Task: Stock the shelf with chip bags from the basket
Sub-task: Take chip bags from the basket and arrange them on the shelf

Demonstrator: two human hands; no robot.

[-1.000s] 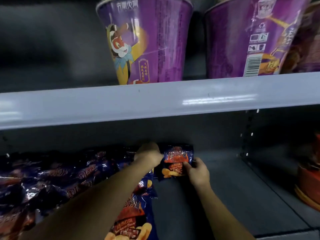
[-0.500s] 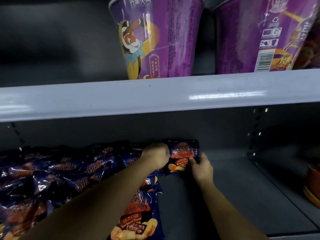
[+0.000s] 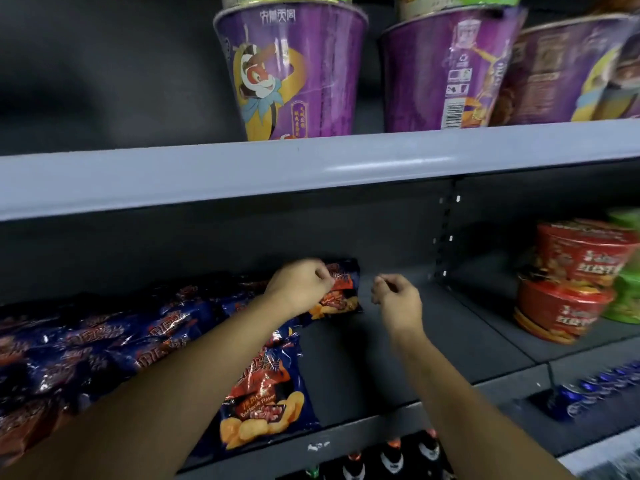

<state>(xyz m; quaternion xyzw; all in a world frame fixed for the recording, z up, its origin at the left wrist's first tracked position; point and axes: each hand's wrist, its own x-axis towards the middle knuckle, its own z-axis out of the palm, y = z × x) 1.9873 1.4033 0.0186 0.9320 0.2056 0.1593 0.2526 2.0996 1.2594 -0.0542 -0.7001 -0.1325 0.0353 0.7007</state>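
Observation:
A dark blue chip bag (image 3: 341,294) with orange print stands at the back of the grey shelf (image 3: 398,358). My left hand (image 3: 299,285) is curled on that bag's upper left corner. Just to the right of the bag, my right hand (image 3: 398,299) hovers apart from it, its fingers curled in and holding nothing. Another bag of the same kind (image 3: 266,393) lies flat at the shelf's front edge under my left forearm. Several more bags (image 3: 104,341) are piled along the left. The basket is not in view.
Purple noodle tubs (image 3: 294,71) stand on the shelf above, whose grey lip (image 3: 311,168) hangs over the hands. Stacked red bowls (image 3: 571,282) and green bowls (image 3: 627,296) fill the right bay. Bottles (image 3: 391,459) and blue cans (image 3: 588,389) sit below.
My right hand has let go of the back bag and moved off to the right. The left hand stays at the bag. The view has swung right, showing the red bowls.

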